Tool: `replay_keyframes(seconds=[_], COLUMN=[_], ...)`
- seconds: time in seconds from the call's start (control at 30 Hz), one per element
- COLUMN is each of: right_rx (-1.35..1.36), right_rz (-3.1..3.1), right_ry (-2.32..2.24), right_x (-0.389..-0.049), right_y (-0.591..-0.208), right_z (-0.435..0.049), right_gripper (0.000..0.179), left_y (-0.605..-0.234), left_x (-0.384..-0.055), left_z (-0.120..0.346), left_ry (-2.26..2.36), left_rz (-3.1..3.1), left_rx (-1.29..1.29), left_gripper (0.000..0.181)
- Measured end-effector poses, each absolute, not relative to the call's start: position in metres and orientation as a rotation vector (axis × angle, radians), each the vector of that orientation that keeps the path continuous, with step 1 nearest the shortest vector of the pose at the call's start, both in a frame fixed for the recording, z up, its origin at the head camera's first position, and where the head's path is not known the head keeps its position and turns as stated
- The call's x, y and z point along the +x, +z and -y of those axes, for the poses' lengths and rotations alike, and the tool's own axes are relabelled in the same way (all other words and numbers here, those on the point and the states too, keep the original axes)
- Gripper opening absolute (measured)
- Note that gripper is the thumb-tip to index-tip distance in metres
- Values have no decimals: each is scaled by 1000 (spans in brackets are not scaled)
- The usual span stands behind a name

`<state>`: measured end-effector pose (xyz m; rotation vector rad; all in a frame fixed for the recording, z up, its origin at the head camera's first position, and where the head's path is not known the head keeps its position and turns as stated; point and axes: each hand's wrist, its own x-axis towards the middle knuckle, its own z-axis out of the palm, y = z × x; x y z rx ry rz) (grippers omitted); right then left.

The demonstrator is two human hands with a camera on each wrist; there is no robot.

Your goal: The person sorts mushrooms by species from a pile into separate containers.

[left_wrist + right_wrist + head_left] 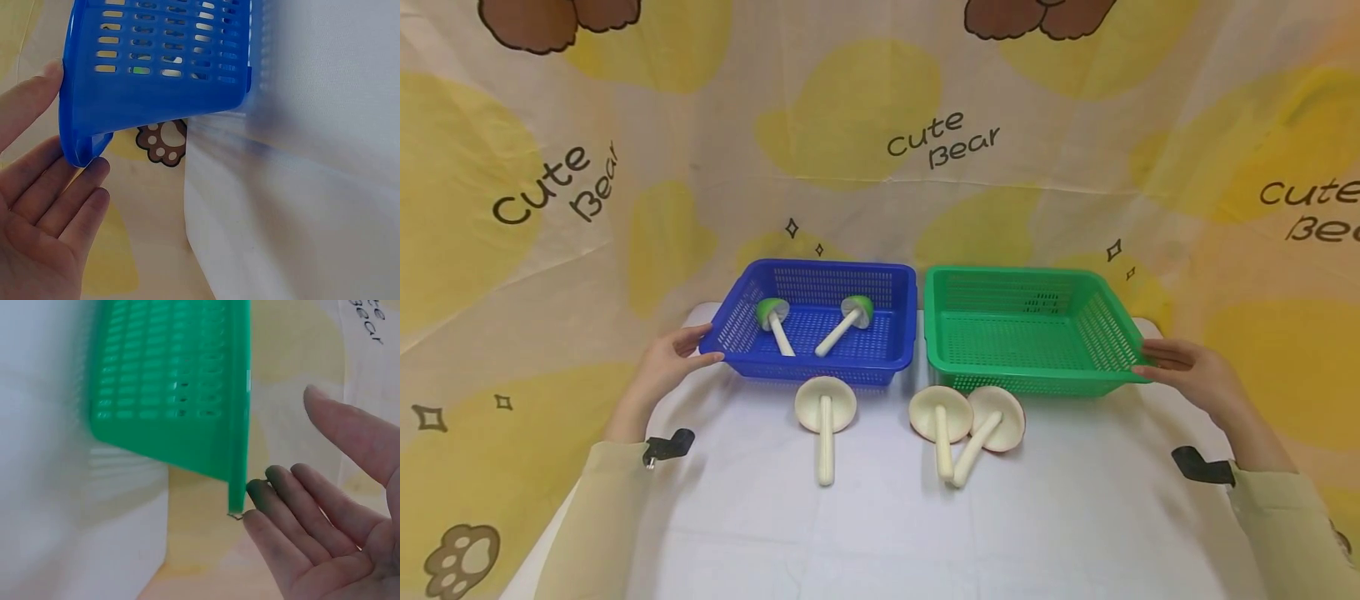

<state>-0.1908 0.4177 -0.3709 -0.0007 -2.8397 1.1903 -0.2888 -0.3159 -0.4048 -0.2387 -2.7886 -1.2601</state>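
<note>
In the head view, my left hand is at the left end of a blue plastic basket. Its thumb touches the rim and its fingers curl under the corner. Two toy mushrooms with green caps, one on the left and one on the right, lie inside. My right hand is beside the right end of a green plastic basket. Its fingertips are at the rim corner, while the thumb stands apart from it. No mushroom shows in the green basket.
Three toy mushrooms with pale undersides lie on the white tablecloth before the baskets: one left, two touching, a middle and a right one with a reddish edge. A patterned curtain hangs behind.
</note>
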Motion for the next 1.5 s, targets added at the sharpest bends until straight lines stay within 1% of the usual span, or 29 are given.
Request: replay_keyframes(seconds=[0.4, 0.7, 1.13, 1.5], right_rx=[-101, -111, -124, -114], right_rz=[2931, 2951, 3024, 3032], right_ry=[986, 1021, 1032, 971], right_x=[-189, -192, -198, -200], right_y=[-381, -386, -384, -384], right_z=[-423, -428, -431, -435], right_gripper=[73, 78, 82, 80], left_y=[-404, -404, -404, -410], left_x=[-288, -287, -288, -292], left_z=[316, 314, 317, 315], left_ry=[-1261, -1257, -1229, -1199], left_rz=[2790, 2800, 2771, 2724], left_rx=[-239, -220, -263, -304], left_gripper=[73, 74, 72, 68])
